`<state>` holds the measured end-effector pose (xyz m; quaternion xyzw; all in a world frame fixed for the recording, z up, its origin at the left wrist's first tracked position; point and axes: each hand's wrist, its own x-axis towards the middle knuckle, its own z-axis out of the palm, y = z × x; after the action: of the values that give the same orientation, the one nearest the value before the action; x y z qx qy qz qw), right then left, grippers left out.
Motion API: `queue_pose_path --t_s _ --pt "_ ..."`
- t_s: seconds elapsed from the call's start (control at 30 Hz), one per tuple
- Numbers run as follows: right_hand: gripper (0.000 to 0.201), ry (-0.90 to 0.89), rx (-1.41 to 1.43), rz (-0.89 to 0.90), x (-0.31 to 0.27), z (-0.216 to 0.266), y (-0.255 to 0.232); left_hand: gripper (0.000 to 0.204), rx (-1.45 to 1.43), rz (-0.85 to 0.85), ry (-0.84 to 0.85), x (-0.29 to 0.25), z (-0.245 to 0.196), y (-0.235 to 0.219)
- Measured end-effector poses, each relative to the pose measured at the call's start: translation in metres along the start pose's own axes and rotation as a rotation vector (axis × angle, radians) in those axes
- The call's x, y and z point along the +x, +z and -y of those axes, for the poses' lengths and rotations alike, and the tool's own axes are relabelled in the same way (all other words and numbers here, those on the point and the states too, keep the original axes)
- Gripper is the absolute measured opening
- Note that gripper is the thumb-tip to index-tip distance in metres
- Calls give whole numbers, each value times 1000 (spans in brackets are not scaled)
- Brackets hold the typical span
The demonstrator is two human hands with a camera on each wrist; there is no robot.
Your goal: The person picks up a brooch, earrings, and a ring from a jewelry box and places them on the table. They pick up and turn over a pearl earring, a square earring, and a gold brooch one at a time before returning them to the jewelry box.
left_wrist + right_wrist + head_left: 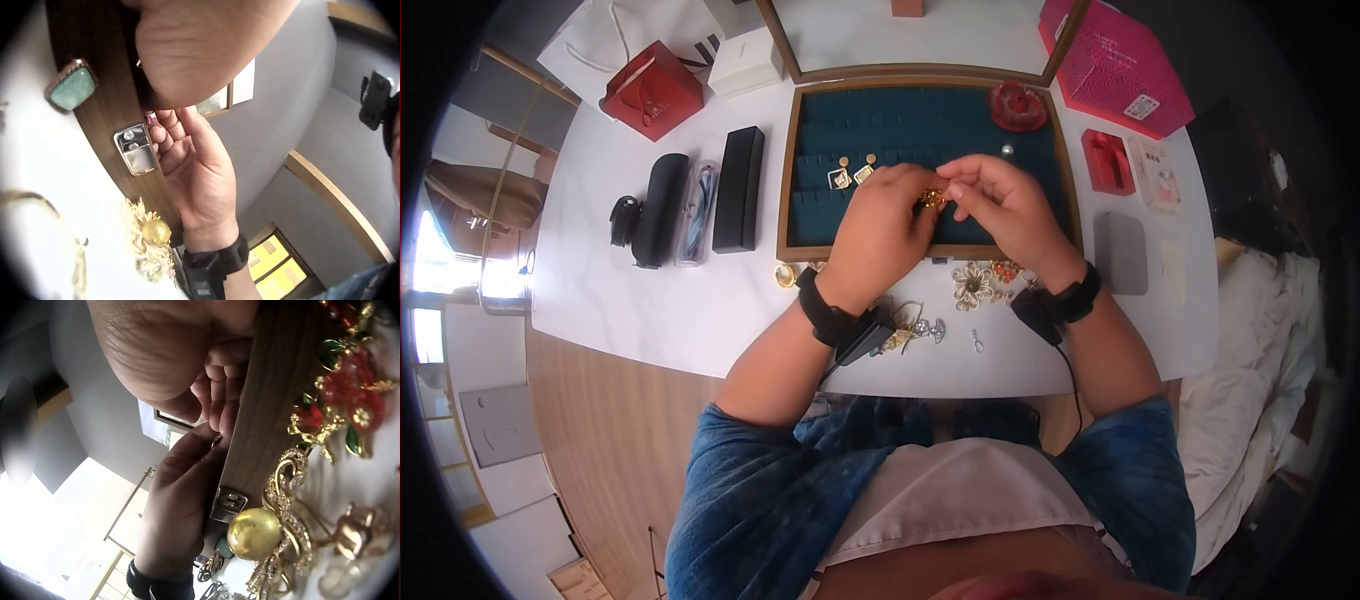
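Note:
In the head view both hands meet over the front of a wooden jewelry box (1068,190) with a dark teal lining. The left hand (887,225) pinches a small gold piece (930,199) between thumb and fingers. Touching the same piece from the other side are the fingertips of the right hand (1012,208), its fingers curled. Two square gold earrings (839,179) lie in the lining left of the hands. A pearl piece (1007,150) sits behind the right hand. Both wrist views mostly hide the held piece behind palms and the box's wooden edge (259,406).
A red flower (1018,107) sits in the box's back right corner. Brooches (973,287) and other jewelry lie along its front. Black cases (739,188) stand left; a red gift box (1108,162) and a grey pad (1120,254) lie right. The raised lid (910,72) is behind.

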<state>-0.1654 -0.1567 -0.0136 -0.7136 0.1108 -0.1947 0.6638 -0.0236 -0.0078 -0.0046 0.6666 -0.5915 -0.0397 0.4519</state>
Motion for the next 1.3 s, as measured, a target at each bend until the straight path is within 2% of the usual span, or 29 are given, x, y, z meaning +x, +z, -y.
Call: queue_pose_path --t_s 0.43,1.03,1.3 --pt "24 -5 0 -7 1 -1 -2 19 -116 -31 -117 2 -5 0" --pt "27 5 7 -27 0 2 -2 17 -127 -136 -82 2 -1 2" --pt "28 -8 20 -31 1 -7 -2 14 -185 -164 -126 3 -5 1"
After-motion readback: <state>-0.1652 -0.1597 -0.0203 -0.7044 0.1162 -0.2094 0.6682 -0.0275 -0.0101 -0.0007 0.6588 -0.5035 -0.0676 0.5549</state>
